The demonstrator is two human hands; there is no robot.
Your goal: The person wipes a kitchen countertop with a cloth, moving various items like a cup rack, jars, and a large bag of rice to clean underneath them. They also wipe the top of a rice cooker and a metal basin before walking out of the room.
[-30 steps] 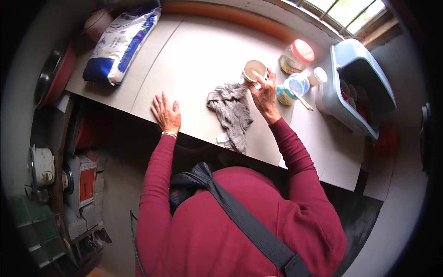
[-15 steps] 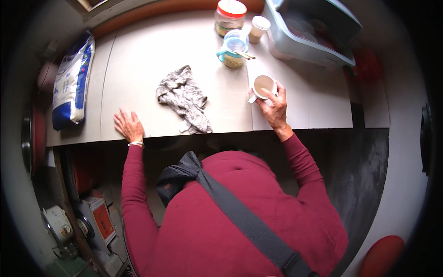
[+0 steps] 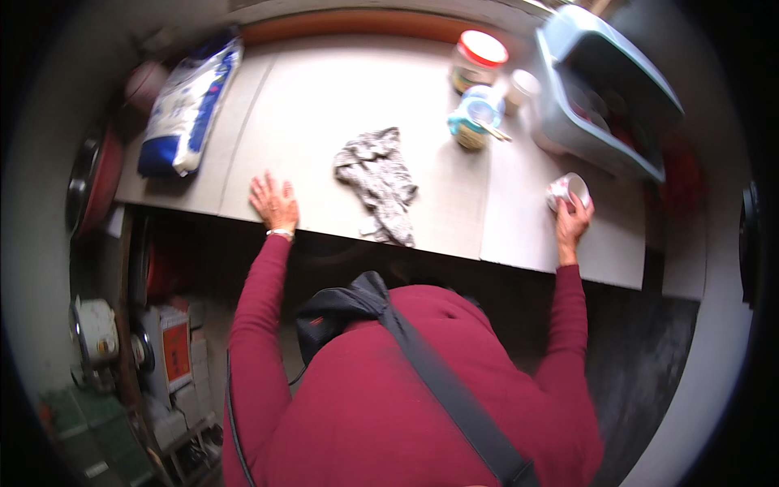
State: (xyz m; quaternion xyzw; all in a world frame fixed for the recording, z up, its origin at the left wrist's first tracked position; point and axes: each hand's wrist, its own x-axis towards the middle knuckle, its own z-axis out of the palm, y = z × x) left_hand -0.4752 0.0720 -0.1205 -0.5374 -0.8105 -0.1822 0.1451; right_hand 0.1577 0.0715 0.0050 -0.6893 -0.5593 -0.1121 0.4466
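Over the right part of the white tabletop [image 3: 324,89], my right hand [image 3: 574,221] grips a cup [image 3: 558,193] with a patterned outer wall. The cup is tilted, its mouth facing right, and fingers reach over its rim. What is inside cannot be made out. My left hand [image 3: 276,207] lies flat near the front edge, fingers spread, holding nothing. Between the hands is a crumpled grey-and-white cloth [image 3: 377,178], closer to the left one.
Behind the cup stand a red-lidded jar [image 3: 477,65], a blue-topped container [image 3: 473,122] with sticks across it, and a white-lidded cup [image 3: 521,88]. A pale blue bin [image 3: 560,105] fills the far right. A blue-and-white bag [image 3: 191,109] lies at the left.
My right hand has carried the cup rightward and tipped it from nearly upright. The whole view has shifted and turned. My left hand stays in its place on the table.
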